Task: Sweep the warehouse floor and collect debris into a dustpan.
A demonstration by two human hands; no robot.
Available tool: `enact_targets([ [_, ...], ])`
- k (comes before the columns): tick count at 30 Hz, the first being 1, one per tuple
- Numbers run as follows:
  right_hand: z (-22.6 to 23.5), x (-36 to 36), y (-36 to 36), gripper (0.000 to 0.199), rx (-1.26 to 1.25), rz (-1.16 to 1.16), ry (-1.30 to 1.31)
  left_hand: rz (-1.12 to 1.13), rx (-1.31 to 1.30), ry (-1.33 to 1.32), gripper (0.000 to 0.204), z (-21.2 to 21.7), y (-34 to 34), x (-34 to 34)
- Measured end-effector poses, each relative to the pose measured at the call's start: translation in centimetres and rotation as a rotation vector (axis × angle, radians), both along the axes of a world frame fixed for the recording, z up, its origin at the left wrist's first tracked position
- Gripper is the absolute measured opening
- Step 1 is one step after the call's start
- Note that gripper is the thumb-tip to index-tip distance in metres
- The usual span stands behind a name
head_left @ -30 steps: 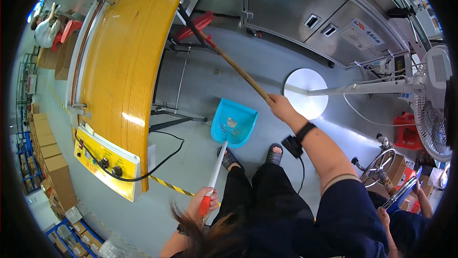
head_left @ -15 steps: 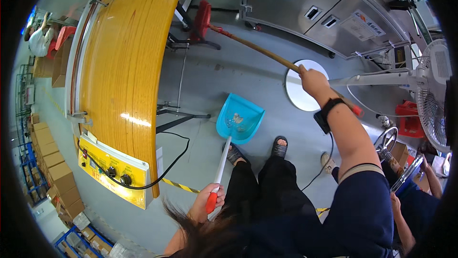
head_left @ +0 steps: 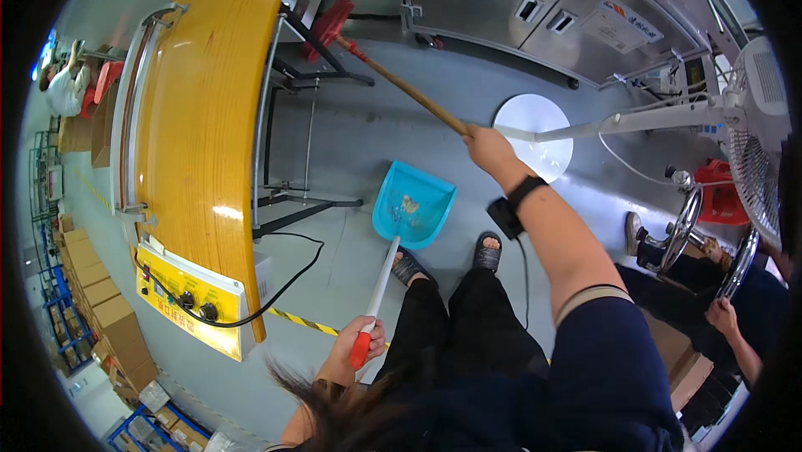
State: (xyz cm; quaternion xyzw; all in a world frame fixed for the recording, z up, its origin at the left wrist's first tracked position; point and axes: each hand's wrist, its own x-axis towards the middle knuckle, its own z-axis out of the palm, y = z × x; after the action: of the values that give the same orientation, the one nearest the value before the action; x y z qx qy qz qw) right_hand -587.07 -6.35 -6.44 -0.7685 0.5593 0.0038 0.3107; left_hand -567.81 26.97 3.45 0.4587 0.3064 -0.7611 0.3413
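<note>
My left hand [head_left: 361, 342] is closed around the red-ended white handle of a blue dustpan [head_left: 428, 206]. The pan rests on the grey floor just ahead of my feet, with some pale scraps and dust in it. My right hand [head_left: 491, 151] grips the wooden stick of a broom [head_left: 409, 93], arm stretched forward. The red broom head [head_left: 330, 27] reaches out at the far left, beside the dark legs under the yellow table. Whether its bristles touch the floor I cannot tell.
A yellow wood-topped table [head_left: 209, 101] with a sealing machine's control box [head_left: 188, 302] stands at left, its black cable hanging down. Ahead are steel cabinets [head_left: 501, 1]. At right are a white fan's round base [head_left: 543, 159] and a person's hand [head_left: 723, 318] near metal rings.
My right hand and the broom have moved left, the broom head going further in by the table legs. The left hand still holds the dustpan. The person at right has shifted position.
</note>
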Motion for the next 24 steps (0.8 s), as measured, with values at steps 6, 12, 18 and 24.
enact_targets([
  [6,-2.7,-4.2,-0.3,0.023,0.091,-0.001,0.195,0.014,0.035,-0.009,0.016,0.6,-1.3,-1.2],
  [12,-2.5,-16.4,5.3,0.026,0.257,-0.120,0.064,0.140,0.054,-0.011,0.015,0.3,-1.0,-1.7],
  [18,-2.4,-15.6,10.2,0.025,0.388,-0.312,-0.049,0.294,0.018,0.089,0.014,0.1,-1.2,-3.4],
  [24,-0.4,-8.4,18.0,0.025,0.482,-0.512,-0.434,0.377,-0.005,0.078,0.015,0.2,-1.9,-5.9],
])
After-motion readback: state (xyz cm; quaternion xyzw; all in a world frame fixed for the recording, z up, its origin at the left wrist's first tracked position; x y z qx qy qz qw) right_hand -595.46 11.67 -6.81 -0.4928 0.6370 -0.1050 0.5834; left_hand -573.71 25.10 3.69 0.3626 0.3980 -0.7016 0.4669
